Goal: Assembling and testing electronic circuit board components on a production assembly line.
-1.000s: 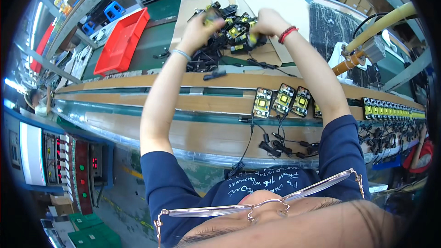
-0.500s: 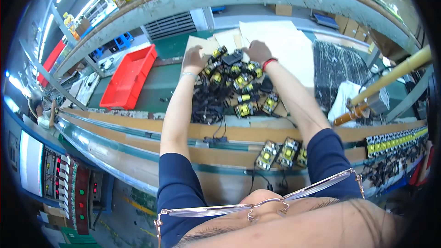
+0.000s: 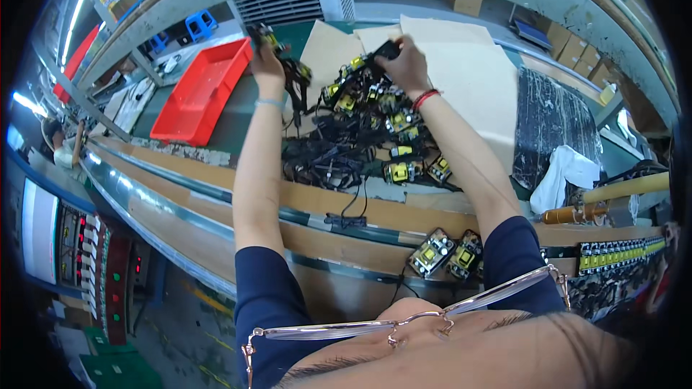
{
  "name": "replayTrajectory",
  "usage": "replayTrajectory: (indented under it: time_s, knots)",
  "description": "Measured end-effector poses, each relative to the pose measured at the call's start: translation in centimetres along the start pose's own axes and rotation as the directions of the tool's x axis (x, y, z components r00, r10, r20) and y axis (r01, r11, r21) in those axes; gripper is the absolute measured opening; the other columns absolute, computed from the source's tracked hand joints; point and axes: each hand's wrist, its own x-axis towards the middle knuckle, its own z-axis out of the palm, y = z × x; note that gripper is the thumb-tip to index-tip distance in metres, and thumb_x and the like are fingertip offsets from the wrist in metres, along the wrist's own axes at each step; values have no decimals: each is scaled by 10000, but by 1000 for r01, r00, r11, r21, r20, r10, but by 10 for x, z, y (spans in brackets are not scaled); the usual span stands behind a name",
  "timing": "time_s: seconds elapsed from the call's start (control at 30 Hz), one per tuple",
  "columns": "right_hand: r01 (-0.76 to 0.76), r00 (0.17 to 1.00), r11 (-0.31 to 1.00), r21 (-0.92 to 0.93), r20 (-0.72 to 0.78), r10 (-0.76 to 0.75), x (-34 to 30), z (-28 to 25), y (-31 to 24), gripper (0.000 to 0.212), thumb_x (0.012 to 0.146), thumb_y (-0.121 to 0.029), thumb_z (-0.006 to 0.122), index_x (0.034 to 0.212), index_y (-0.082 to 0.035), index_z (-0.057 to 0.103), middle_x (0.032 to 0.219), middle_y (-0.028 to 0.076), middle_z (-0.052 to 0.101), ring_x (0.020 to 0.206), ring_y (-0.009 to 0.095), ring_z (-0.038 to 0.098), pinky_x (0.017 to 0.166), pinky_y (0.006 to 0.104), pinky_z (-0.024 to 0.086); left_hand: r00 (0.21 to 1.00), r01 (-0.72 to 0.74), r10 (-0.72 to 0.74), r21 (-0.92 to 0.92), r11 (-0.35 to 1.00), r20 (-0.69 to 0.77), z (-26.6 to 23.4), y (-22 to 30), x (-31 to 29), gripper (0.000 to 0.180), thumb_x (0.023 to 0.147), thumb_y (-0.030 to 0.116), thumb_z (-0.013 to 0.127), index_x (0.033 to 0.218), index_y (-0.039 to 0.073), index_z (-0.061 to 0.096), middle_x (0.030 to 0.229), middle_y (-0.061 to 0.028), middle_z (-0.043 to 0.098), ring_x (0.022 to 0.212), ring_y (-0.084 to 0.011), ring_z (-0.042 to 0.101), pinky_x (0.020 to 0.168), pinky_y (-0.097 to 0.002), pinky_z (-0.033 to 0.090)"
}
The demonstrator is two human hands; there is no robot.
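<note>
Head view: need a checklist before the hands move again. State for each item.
1. Left hand grip: ok, holding a board, with cords hanging beside it.
2. Right hand grip: ok, fingers on a black part at the pile's upper edge.
3. Pile sorted: not ok, boards and cords lie heaped together.
4. Front boards all in sight: cannot tell, the right sleeve blocks that stretch.
5. Red tray open side up: ok, left of the left hand.
</note>
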Motion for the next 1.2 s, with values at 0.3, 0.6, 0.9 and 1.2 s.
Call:
replayTrajectory:
  time_s: [0.3, 0.6, 0.9, 1.2]
  knots:
    - [74, 990, 827, 557, -144, 8, -11, -83, -112, 550, 734, -168, 797, 1141, 40, 492, 953, 175, 621, 804, 218, 656, 707, 284, 532, 979, 204, -185, -333, 921, 87, -75, 178, -48, 313, 930, 279, 507, 1008, -3, 620, 829, -110, 701, 545, -66, 527, 456, -152, 363]
    - [486, 874, 753, 444, -266, -406, -68, -139, -168, 565, 724, -105, 797, 1172, 5, 471, 980, 155, 617, 813, 204, 635, 739, 280, 535, 939, 131, -94, -90, 987, 331, -117, 257, -105, 308, 896, 233, 607, 1085, -10, 617, 848, -115, 694, 535, -77, 556, 457, -161, 408]
    - [386, 812, 420, 822, -86, -578, -128, -199, -210, 614, 699, -107, 805, 1208, -66, 465, 949, 121, 625, 801, 214, 642, 739, 293, 548, 785, 196, -233, 128, 972, 574, -140, 259, -142, 311, 910, 180, 606, 1142, -27, 592, 906, -115, 688, 543, -94, 571, 496, -175, 472]
    - [129, 477, 726, 675, 600, -642, -199, -176, -193, 379, 672, -100, 760, 1009, -80, 588, 947, 71, 626, 842, 176, 613, 733, 281, 491, 751, 287, -258, 51, 957, 608, -129, 240, -179, 324, 910, 214, 621, 1116, -35, 602, 872, -92, 683, 507, -85, 554, 478, -181, 476]
